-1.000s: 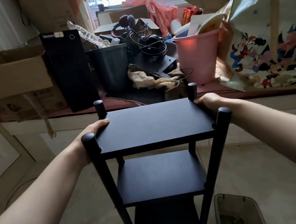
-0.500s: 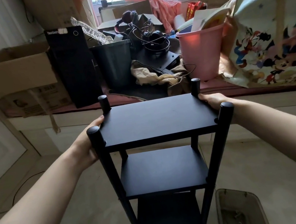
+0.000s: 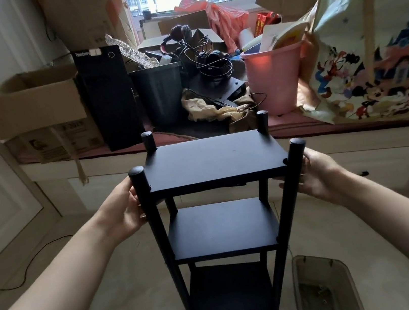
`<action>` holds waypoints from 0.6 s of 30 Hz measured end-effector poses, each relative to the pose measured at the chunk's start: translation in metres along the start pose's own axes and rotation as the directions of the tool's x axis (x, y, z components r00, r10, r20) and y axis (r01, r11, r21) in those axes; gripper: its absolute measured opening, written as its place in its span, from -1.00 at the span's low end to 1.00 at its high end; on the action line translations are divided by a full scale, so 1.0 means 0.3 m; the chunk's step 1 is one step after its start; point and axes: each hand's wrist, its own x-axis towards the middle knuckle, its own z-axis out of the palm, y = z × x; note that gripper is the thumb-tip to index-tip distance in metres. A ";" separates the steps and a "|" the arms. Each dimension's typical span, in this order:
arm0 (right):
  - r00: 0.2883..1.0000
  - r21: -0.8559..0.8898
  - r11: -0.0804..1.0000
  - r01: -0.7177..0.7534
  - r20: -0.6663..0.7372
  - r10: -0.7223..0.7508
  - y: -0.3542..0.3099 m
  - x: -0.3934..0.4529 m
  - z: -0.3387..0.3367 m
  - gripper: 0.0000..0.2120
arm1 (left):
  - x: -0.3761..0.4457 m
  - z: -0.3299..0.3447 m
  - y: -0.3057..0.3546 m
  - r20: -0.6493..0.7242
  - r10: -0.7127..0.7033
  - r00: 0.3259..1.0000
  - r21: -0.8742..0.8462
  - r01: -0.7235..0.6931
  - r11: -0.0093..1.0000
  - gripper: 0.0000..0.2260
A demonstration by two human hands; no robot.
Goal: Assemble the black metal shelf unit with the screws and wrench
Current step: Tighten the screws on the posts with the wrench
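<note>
— Where is the black shelf unit point(image 3: 215, 163)?
— Upright on the floor, all three tiers in, held between both hands at its top tier.
— How do the hands hold it?
— The left hand point(image 3: 124, 209) wraps the near left post just below its cap; the right hand point(image 3: 312, 175) curls round the near right post, fingertips under the top board's edge.
— Different from a moment ago?
— Yes. Both hands sat farther back along the top tier's side edges; now they have slid to the near posts, lower down.
— And beyond the grip?
— Below the right hand, a clear plastic bin point(image 3: 324, 291) on the floor. Past the far posts, a window ledge with a pink bucket point(image 3: 274, 78), a black computer tower point(image 3: 110, 97) and a cardboard box point(image 3: 33, 100).
</note>
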 end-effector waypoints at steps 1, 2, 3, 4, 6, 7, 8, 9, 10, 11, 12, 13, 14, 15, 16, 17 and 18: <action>1.000 -0.017 1.000 0.025 -0.003 -0.025 0.014 -0.019 -0.004 -0.63 | 0.006 0.015 -0.001 0.003 -0.001 1.000 -0.025 0.001 1.000 -0.54; 0.999 -0.029 0.999 0.046 0.005 -0.046 0.026 -0.042 -0.004 -0.60 | 0.006 0.031 -0.002 -0.001 0.003 1.000 -0.061 -0.003 0.998 -0.51; 0.998 -0.039 0.997 0.067 0.014 -0.066 0.039 -0.061 -0.005 -0.58 | 0.006 0.044 -0.003 -0.011 0.005 1.000 -0.101 -0.006 0.995 -0.48; 0.996 -0.048 0.995 0.090 0.025 -0.089 0.049 -0.082 -0.003 -0.56 | 0.006 0.051 -0.005 -0.029 0.006 1.000 -0.138 -0.010 0.990 -0.47; 0.987 -0.109 0.981 0.160 0.047 -0.155 0.068 -0.119 0.006 -0.52 | 0.004 0.051 -0.013 -0.070 0.019 0.997 -0.209 -0.033 0.977 -0.47; 0.978 -0.170 0.964 0.206 0.060 -0.199 0.076 -0.132 0.012 -0.53 | 0.001 0.048 -0.018 -0.081 0.030 0.996 -0.226 -0.048 0.973 -0.46; 0.968 -0.233 0.940 0.250 0.066 -0.242 0.082 -0.142 0.021 -0.60 | -0.002 0.045 -0.023 -0.091 0.046 0.995 -0.232 -0.066 0.971 -0.46; 0.958 -0.295 0.911 0.287 0.060 -0.282 0.088 -0.143 0.029 -0.71 | -0.009 0.046 -0.025 -0.101 0.060 0.993 -0.227 -0.082 0.970 -0.45; 0.950 -0.345 0.887 0.307 0.046 -0.310 0.091 -0.140 0.038 -0.82 | -0.016 0.049 -0.026 -0.117 0.071 0.991 -0.224 -0.096 0.970 -0.46; 0.946 -0.374 0.874 0.310 0.033 -0.322 0.092 -0.131 0.046 -0.88 | -0.020 0.057 -0.028 -0.136 0.084 0.987 -0.225 -0.113 0.968 -0.46; 0.948 -0.387 0.871 0.301 0.023 -0.317 0.089 -0.121 0.052 -0.88 | -0.024 0.061 -0.031 -0.156 0.102 0.983 -0.215 -0.134 0.967 -0.46; 0.952 -0.413 0.865 0.285 0.021 -0.304 0.083 -0.108 0.055 -0.88 | -0.033 0.070 -0.035 -0.177 0.126 0.976 -0.195 -0.160 0.968 -0.45; 0.956 -0.457 0.848 0.268 0.020 -0.292 0.074 -0.095 0.061 -0.85 | -0.042 0.077 -0.040 -0.189 0.155 0.970 -0.171 -0.188 0.967 -0.44; 0.959 -0.523 0.816 0.246 0.008 -0.284 0.062 -0.082 0.070 -0.77 | -0.050 0.085 -0.045 -0.194 0.179 0.964 -0.159 -0.211 0.964 -0.43; 0.959 -0.601 0.772 0.209 -0.028 -0.281 0.050 -0.070 0.078 -0.68 | -0.056 0.090 -0.050 -0.207 0.190 0.960 -0.158 -0.225 0.962 -0.44; 0.955 -0.655 0.739 0.157 -0.089 -0.282 0.038 -0.060 0.089 -0.60 | -0.068 0.099 -0.052 -0.229 0.194 0.954 -0.161 -0.233 0.959 -0.48; 0.947 -0.669 0.735 0.112 -0.151 -0.282 0.029 -0.053 0.104 -0.53 | -0.078 0.106 -0.054 -0.255 0.193 0.948 -0.172 -0.241 0.955 -0.56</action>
